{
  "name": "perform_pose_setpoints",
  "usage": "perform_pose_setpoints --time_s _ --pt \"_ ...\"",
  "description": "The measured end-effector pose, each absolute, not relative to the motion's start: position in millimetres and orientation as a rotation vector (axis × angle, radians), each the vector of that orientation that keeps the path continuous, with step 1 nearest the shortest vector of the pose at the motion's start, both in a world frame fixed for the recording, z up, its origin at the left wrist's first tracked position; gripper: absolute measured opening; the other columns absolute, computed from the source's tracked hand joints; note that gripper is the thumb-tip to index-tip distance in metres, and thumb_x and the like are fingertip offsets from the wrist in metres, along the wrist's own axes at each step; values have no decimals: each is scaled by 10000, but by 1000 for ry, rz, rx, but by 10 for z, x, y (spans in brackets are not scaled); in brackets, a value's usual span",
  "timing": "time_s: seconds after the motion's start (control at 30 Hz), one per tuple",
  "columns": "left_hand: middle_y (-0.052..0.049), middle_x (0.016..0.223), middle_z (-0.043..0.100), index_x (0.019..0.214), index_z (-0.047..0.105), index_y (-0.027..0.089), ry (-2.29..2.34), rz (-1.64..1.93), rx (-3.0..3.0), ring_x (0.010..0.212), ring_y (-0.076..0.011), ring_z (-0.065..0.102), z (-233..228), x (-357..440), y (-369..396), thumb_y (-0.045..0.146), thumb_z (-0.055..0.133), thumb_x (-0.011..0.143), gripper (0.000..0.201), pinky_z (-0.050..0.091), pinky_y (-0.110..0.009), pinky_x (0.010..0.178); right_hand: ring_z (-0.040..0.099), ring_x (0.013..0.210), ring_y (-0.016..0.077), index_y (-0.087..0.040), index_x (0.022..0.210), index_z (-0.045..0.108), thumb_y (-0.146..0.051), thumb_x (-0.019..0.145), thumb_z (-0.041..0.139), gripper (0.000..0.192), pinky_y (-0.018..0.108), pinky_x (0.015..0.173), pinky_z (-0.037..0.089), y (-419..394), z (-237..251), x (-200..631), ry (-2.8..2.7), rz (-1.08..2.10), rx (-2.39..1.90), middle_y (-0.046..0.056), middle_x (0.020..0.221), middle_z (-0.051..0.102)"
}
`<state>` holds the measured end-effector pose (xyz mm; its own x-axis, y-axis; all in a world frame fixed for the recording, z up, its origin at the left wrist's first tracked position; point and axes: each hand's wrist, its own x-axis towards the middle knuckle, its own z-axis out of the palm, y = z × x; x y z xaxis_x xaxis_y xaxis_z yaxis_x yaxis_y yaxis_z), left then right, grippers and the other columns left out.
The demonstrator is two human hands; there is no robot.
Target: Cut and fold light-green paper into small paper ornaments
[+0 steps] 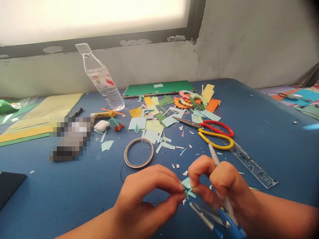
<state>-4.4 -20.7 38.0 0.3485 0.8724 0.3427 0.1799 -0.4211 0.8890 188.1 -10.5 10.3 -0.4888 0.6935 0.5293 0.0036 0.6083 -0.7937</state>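
Hands pinched on my small light-blue folded paper piece [187, 188]: left hand [147, 196] and right hand [221, 186] both grip it, right also holding a pen [216, 159], just beyond the blue-handled scissors [219, 223] lying on the surface [74, 186]

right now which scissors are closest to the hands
The blue scissors, lying right under the right hand; the red-and-yellow scissors lie farther back beside the ruler.

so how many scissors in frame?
2. The red-and-yellow scissors lie on the table beside the clear ruler. The blue-handled scissors sit under the right hand, partly cut off by the frame edge. More could be hidden under the paper scraps.
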Motion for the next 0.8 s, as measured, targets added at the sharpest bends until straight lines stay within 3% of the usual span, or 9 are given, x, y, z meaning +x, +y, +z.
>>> perform_pose_setpoints --time_s 0.27,0.4,0.57,0.8 --pt "-17 719 717 749 681 221 1021 1069 1743 667 -155 673 398 -78 -177 91 704 710 137 551 -206 589 563 819 114 -259 849 353 -58 821 580 304 240 719 517 -75 100 1826 -1629 1249 -573 -18 931 536" --pt "-10 773 715 782 685 213 1110 976 1492 704 -149 664 399 -75 -148 168 729 708 97 537 -180 568 574 785 108 -250 813 346 -12 807 551 314 244 705 510 -74 111 1827 -1650 1151 -681 -30 885 551" --pt "-16 821 694 855 674 197 1154 841 1294 771 -165 650 415 -56 -106 233 763 675 204 535 -203 616 594 776 109 -241 787 359 -21 803 571 306 229 669 503 -55 83 1816 -1762 1068 -623 -34 870 586" --pt "-25 899 660 789 639 188 1122 790 1340 834 -162 619 367 -57 -78 181 677 745 59 506 -202 627 596 785 136 -241 838 360 -168 852 566 219 278 691 509 -20 59 1853 -1880 1000 -666 3 905 587"
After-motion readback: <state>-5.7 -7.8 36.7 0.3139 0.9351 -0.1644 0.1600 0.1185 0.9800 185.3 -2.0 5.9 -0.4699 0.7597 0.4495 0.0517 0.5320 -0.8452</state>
